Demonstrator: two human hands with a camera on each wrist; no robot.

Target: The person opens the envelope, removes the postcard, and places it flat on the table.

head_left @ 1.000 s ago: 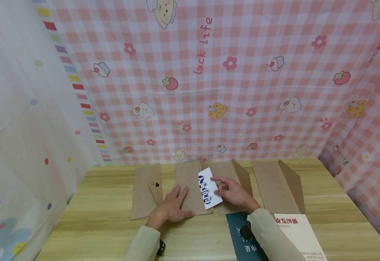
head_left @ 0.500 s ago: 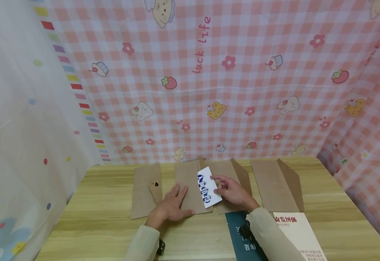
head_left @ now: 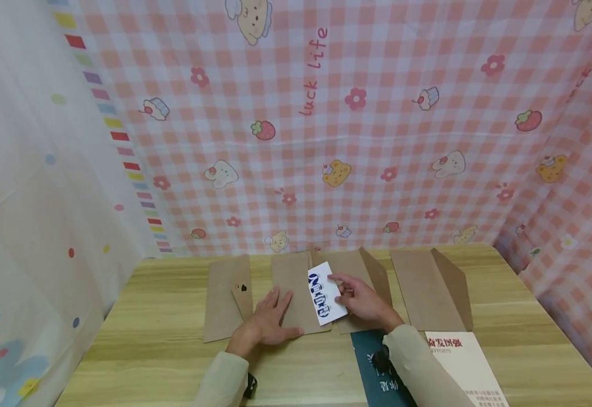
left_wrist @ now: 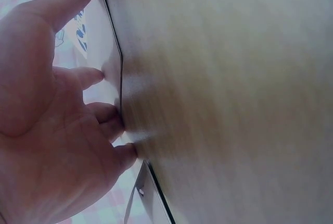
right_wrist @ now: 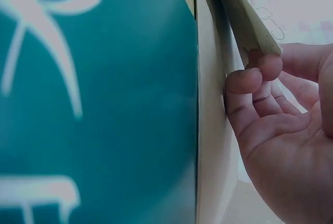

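In the head view my left hand (head_left: pixel 268 325) lies with fingers spread on a brown paper envelope (head_left: pixel 292 268), second from the left. The left wrist view shows the same hand (left_wrist: pixel 57 114) with several fingertips touching the envelope near its edge. My right hand (head_left: pixel 364 299) pinches the right side of a white card (head_left: pixel 327 294) with blue lettering, at that envelope's open right side. Whether the card's left edge is inside the envelope, I cannot tell. Seen from the right wrist, the fingers of the right hand (right_wrist: pixel 291 135) curl at a pale edge.
Another envelope (head_left: pixel 225 288), flap folded over, lies at the left. Two envelopes with raised flaps lie to the right, one partly behind my right hand, the other envelope (head_left: pixel 418 288) further right. A dark teal printed sheet (head_left: pixel 369 362) and a cream printed sheet (head_left: pixel 464 362) lie nearer.
My right hand's fingers and the card have shifted very slightly. The left hand stays in place on the envelope.
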